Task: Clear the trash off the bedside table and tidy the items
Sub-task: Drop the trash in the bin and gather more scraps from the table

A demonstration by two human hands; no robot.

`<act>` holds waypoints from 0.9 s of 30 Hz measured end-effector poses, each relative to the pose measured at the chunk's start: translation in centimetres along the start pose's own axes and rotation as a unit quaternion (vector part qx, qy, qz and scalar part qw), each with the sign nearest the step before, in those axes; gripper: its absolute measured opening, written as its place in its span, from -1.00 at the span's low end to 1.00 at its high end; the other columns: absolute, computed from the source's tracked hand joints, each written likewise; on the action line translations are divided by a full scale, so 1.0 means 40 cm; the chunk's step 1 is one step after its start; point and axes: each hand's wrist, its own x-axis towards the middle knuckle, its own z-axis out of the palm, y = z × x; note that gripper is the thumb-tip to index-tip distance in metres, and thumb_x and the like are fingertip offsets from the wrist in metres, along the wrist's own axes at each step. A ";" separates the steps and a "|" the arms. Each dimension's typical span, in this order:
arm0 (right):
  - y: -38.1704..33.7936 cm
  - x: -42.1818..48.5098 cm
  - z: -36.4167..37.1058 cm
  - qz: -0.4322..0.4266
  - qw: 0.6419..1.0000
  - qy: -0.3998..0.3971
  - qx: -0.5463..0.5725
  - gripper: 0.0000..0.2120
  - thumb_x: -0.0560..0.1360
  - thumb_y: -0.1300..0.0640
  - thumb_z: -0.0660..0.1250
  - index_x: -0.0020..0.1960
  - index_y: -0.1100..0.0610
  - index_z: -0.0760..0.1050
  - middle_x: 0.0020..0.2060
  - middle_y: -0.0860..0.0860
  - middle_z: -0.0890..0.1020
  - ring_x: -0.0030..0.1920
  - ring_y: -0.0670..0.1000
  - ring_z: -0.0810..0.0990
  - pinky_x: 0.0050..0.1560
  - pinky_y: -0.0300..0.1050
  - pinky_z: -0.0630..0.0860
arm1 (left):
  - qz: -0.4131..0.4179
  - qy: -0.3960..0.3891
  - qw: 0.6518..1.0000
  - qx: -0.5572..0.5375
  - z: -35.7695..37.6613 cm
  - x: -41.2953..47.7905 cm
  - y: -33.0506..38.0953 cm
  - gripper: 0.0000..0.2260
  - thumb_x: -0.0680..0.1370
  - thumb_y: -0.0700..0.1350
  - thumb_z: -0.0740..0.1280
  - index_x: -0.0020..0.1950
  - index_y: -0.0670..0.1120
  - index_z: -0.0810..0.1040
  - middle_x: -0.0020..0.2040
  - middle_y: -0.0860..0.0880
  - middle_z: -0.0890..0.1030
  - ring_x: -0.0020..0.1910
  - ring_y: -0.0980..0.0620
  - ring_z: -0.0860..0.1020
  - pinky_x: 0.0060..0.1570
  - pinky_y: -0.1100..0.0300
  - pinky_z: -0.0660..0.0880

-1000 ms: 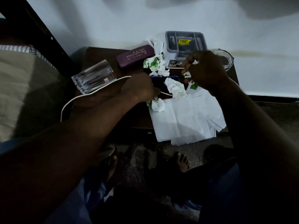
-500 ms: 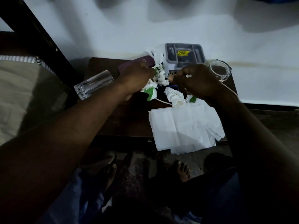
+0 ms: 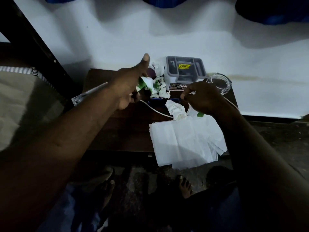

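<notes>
My left hand [image 3: 128, 86] is raised over the dark wooden bedside table [image 3: 117, 131], gripping a crumpled white and green paper scrap [image 3: 147, 82] with the thumb stuck up. More crumpled white and green scraps [image 3: 161, 88] lie heaped just right of it. My right hand [image 3: 202, 97] pinches a thin white cable [image 3: 157, 111] that runs across the table. A crumpled white tissue [image 3: 175, 109] sits beside that hand. A flat stack of white tissues [image 3: 185, 143] hangs over the table's front edge.
A grey organiser box [image 3: 185, 69] with a yellow label stands at the back by the white wall. A glass ashtray [image 3: 220, 82] sits at the back right. A clear drinking glass [image 3: 87, 96] lies partly behind my left forearm. A bed is at left.
My left hand lifted a green and white scrap from the table's middle up toward the back heap. My right hand stayed on the cable. The view tilted upward.
</notes>
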 end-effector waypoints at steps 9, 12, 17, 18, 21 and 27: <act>0.002 0.011 0.024 0.021 0.999 -0.019 -0.018 -0.85 0.47 0.03 0.47 -0.27 -0.02 0.65 -0.25 -0.10 0.66 -0.29 -0.21 0.59 -0.38 -0.28 0.44 | 0.017 -0.096 0.995 0.008 -0.008 -0.005 -0.008 -0.68 0.47 -0.46 0.31 -0.19 -0.02 0.50 -0.20 -0.07 0.53 -0.18 -0.05 0.61 0.01 -0.07 0.48; -0.011 0.009 0.029 0.022 0.999 -0.024 -0.037 -0.86 0.49 0.05 0.45 -0.23 0.03 0.67 -0.22 -0.05 0.70 -0.24 -0.14 0.63 -0.37 -0.30 0.41 | 0.027 -0.104 0.994 -0.009 -0.011 -0.011 -0.004 -0.72 0.48 -0.46 0.24 -0.15 -0.07 0.52 -0.14 -0.13 0.51 -0.16 -0.18 0.62 -0.10 -0.11 0.63; -0.038 0.006 0.043 0.019 0.991 -0.062 -0.116 -0.80 0.50 -0.01 0.44 -0.06 0.13 0.69 -0.04 0.12 0.71 0.05 0.16 0.66 0.07 0.06 0.61 | 0.031 -0.092 0.994 -0.044 -0.022 -0.011 -0.008 -0.72 0.52 -0.51 0.18 0.01 -0.17 0.53 0.18 -0.27 0.48 -0.10 -0.27 0.73 -0.28 0.04 0.67; -0.042 0.004 0.049 0.014 0.990 -0.063 -0.127 -0.78 0.49 -0.04 0.46 -0.03 0.11 0.69 0.01 0.11 0.70 0.08 0.16 0.65 0.10 0.06 0.60 | 0.043 -0.079 0.996 -0.018 -0.022 -0.010 -0.010 -0.71 0.53 -0.50 0.18 0.00 -0.15 0.54 0.18 -0.24 0.50 -0.17 -0.17 0.75 -0.34 0.16 0.63; -0.050 -0.001 0.072 0.019 0.989 -0.064 -0.133 -0.71 0.43 -0.12 0.52 0.06 0.01 0.64 0.11 0.05 0.67 0.16 0.13 0.62 0.13 0.05 0.59 | 0.073 -0.035 0.993 0.082 -0.018 -0.009 -0.012 -0.66 0.57 -0.47 0.14 -0.07 -0.09 0.59 0.06 -0.15 0.58 -0.30 0.05 0.64 -0.47 0.31 0.45; -0.050 -0.001 0.085 0.038 0.985 -0.059 -0.159 -0.68 0.40 -0.17 0.51 0.08 -0.06 0.60 0.11 0.04 0.66 0.15 0.15 0.63 0.11 0.06 0.61 | 0.074 -0.037 0.988 0.132 -0.020 -0.016 -0.007 -0.79 0.44 -0.27 0.24 -0.24 -0.07 0.65 -0.15 -0.07 0.61 -0.38 0.05 0.41 -0.48 0.31 0.25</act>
